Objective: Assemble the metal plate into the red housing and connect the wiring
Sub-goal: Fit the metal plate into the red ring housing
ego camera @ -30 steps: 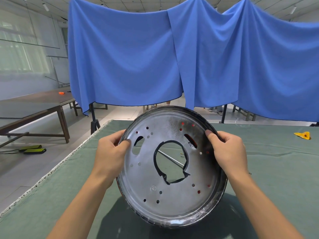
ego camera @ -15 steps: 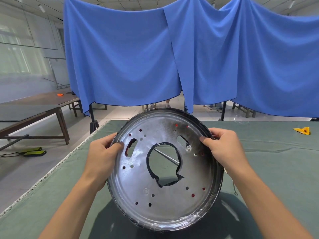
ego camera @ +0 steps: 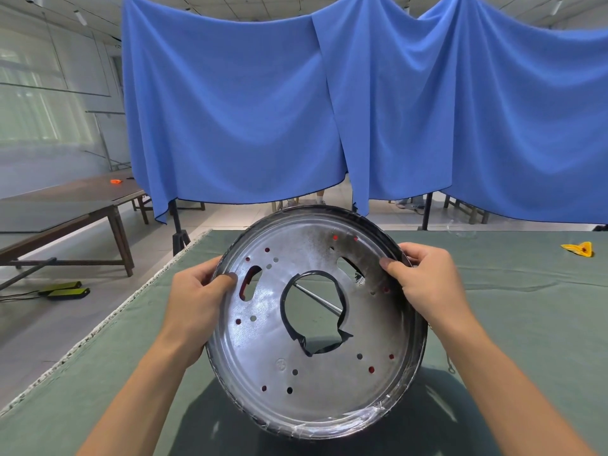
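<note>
Head cam is looking down at a round, shiny, perforated metal plate, which is being held tilted up toward the person, well above the green cloth-covered surface. Left hand is gripping the plate's left rim, thumb pressing on the inner face next to an oblong slot, the other fingers curling round behind the edge. Right hand is gripping the upper-right rim the same way, thumb on the face, fingers wrapping over the edge. So both sets of fingers are clamped on the rim, none spread free.

Red is showing thru several small holes and the left slot, so the red housing is prob. sitting right behind the plate, w/ a dark rim ringing it; how far the plate is seated can't be told. A thin metal rod is crossing behind the big centre cut-out, which has a ragged dark edge. No wiring is clearly visible.

Judging by the two-sided rim grip, the person is likely holding it this way to turn the plate & line its holes up w/ whatever sits behind, keeping thumbs off the sharp centre edge. The tilt is prob. for looking thru the holes.

Elsewhere: blue cloth curtain is hanging behind, small yellow object is lying at far right on the surface, brown wooden table is standing off left.
</note>
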Tool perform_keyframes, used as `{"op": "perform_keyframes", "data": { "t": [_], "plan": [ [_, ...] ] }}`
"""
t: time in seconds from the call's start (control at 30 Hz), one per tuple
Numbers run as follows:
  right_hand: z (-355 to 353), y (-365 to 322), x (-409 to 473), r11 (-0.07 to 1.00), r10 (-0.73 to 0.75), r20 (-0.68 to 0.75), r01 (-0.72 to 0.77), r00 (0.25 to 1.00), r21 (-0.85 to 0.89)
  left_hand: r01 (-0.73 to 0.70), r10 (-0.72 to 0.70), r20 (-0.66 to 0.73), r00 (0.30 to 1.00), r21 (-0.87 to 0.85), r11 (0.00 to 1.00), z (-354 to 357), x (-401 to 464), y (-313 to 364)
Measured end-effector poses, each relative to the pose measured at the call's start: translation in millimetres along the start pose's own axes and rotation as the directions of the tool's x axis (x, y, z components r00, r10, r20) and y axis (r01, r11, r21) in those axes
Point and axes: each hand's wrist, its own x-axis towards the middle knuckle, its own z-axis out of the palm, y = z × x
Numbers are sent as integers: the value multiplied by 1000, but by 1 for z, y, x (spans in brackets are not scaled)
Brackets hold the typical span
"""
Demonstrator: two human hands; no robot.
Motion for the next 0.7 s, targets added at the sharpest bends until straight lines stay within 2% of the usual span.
{"op": "perform_keyframes", "data": {
  "t": [0.27,0.7],
  "plan": [
    [-1,1,1,999,14,48,-16,999,44,6,-6,-3,1000,17,1000,0,2,-2],
    [10,6,2,999,-3,15,2,1000,45,73,-72,-43,996,14,997,-2,6,-10]
  ]
}}
